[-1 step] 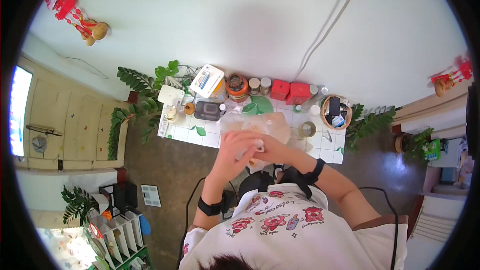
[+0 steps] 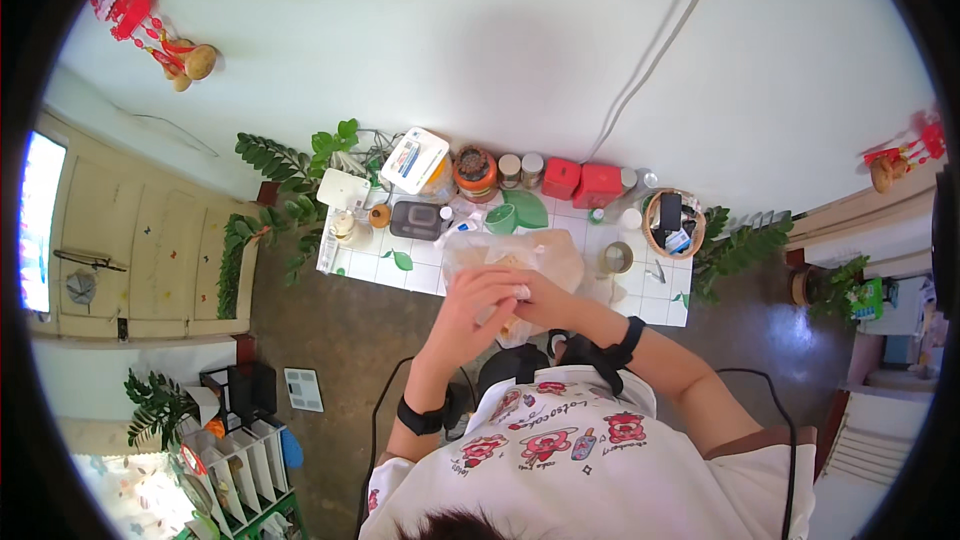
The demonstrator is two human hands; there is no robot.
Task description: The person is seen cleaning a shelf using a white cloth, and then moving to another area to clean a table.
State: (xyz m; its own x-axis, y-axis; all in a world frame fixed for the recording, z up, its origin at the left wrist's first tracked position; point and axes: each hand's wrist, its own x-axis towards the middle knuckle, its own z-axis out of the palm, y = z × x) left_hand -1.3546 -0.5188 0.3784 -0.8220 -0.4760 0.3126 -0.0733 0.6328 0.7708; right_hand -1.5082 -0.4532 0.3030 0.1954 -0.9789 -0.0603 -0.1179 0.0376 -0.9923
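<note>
My left hand (image 2: 468,308) and right hand (image 2: 545,300) meet by the translucent plastic bag (image 2: 463,252) at the table's (image 2: 424,277) near edge, seemingly working the small white piece (image 2: 522,292) between them, which calls for steadiness, though whether my bent fingers pinch it I cannot tell.
</note>
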